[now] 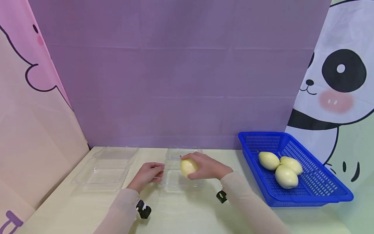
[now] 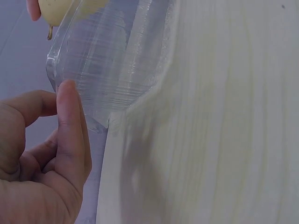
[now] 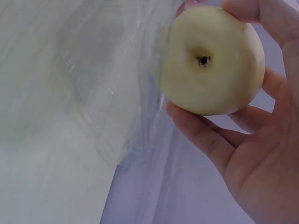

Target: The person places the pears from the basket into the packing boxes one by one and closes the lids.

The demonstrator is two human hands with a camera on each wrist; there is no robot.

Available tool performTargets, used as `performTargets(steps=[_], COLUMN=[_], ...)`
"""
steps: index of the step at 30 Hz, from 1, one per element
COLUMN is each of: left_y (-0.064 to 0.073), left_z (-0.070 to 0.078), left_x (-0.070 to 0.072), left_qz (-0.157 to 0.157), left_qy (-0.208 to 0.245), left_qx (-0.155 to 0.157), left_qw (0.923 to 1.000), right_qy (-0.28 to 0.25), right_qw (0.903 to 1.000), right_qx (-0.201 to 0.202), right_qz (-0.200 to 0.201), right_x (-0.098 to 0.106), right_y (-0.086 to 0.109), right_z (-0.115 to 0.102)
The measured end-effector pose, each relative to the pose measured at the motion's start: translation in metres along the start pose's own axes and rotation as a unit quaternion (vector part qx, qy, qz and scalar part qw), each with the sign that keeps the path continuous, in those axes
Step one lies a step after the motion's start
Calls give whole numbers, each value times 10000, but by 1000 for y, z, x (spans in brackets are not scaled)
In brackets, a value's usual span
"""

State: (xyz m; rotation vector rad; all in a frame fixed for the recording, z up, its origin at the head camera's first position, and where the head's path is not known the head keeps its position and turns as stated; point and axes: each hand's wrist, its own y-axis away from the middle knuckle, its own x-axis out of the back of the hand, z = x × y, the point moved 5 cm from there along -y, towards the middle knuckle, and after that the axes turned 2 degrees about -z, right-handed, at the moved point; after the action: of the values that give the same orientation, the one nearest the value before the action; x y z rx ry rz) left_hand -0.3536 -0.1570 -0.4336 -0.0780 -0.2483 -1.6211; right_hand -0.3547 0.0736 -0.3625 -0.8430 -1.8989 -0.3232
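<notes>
My right hand point(image 1: 205, 165) grips a pale yellow pear point(image 1: 188, 167) above a clear plastic clamshell box point(image 1: 179, 182) that lies open at the middle of the table. In the right wrist view, fingers and thumb wrap the pear point(image 3: 215, 70), its blossom end facing the camera. My left hand point(image 1: 149, 175) is at the box's left side. The left wrist view shows its thumb and finger pinching the rim of the clear box point(image 2: 103, 60). Part of the pear point(image 2: 53, 10), with its stem, shows beyond the box there.
On the right stands a blue plastic basket point(image 1: 309, 200) with three pears point(image 1: 286, 177) in it. A second clear clamshell box point(image 1: 100, 172) lies open at the left. A purple cloth point(image 1: 181, 81) hangs behind the light wooden table point(image 1: 175, 214).
</notes>
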Motion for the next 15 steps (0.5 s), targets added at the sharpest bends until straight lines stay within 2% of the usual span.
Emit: performTargets(steps=[15], left_y=[-2], left_z=[-1], left_x=[0], left_qz=[36], left_qy=[30], left_qx=[83], left_qw=[10000], right_qy=[-114], right_qw=[9992], right_qx=[-372], right_qz=[-40], right_x=[-27], right_y=[-19], right_z=[0])
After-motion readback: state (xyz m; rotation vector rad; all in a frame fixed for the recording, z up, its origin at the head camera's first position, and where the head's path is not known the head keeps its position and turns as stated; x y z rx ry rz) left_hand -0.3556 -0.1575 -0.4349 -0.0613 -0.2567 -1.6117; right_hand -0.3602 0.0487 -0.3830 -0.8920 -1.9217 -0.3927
